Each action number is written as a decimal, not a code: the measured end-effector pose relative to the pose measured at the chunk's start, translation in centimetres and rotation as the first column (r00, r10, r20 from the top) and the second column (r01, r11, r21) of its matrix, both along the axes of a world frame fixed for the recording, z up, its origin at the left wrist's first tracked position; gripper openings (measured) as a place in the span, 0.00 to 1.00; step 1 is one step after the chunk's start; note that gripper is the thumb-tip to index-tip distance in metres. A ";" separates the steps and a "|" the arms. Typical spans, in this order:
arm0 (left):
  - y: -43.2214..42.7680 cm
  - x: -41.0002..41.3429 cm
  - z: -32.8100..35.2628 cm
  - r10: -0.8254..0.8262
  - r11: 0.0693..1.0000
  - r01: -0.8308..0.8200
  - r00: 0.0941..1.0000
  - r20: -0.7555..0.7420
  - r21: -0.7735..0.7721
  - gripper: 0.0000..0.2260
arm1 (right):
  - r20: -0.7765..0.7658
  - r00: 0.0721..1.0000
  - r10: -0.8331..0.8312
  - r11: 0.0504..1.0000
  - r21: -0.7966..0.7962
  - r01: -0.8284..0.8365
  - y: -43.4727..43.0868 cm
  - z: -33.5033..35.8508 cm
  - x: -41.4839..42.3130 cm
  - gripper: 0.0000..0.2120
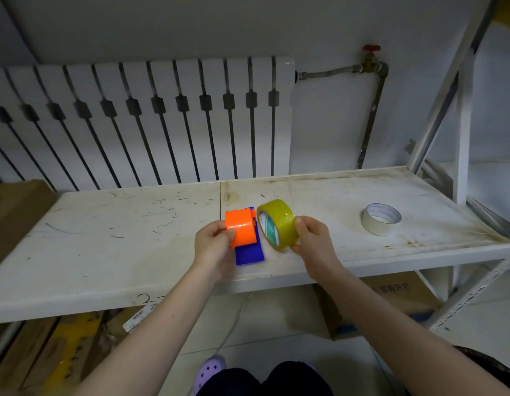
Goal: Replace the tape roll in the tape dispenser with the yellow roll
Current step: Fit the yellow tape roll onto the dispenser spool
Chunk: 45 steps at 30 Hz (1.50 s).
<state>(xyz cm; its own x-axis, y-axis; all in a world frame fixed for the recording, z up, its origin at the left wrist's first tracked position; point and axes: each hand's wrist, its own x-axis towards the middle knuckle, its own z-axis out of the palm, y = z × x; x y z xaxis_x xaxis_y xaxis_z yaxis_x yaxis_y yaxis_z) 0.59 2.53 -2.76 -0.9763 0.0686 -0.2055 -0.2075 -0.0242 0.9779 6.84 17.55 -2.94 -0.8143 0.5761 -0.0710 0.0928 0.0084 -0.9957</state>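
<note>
My left hand (pixel 212 244) grips the tape dispenser (pixel 242 228) by its orange drum, just above the white shelf (pixel 105 238). The dispenser's blue handle (pixel 249 252) points toward me. I see no tape roll on the drum. My right hand (pixel 314 242) holds the yellow roll (pixel 278 222) upright by its rim, right beside the drum, its open core facing left toward the dispenser. A white tape roll (pixel 381 218) lies flat on the shelf to the right, apart from both hands.
A white radiator (pixel 139 118) stands behind the shelf, with a pipe and red valve (pixel 371 57) at its right. The shelf's metal upright (pixel 462 124) rises at the far right. Cardboard boxes (pixel 391 298) sit under the shelf and at the left.
</note>
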 end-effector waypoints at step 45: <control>-0.1 -0.3 -3.5 -0.246 0.910 0.014 0.823 -0.512 -0.414 0.06 | 0.140 0.990 -0.006 1.000 0.010 0.005 -1.4 0.3 -1.0 0.13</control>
<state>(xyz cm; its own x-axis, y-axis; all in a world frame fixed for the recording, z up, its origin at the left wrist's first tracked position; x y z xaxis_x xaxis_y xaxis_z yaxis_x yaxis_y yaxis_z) 0.24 2.40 -6.28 -0.9194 0.2336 0.3165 0.3837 0.3554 0.8523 5.83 16.20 -2.66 -0.7934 0.5820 -0.1786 0.2311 0.0166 -0.9728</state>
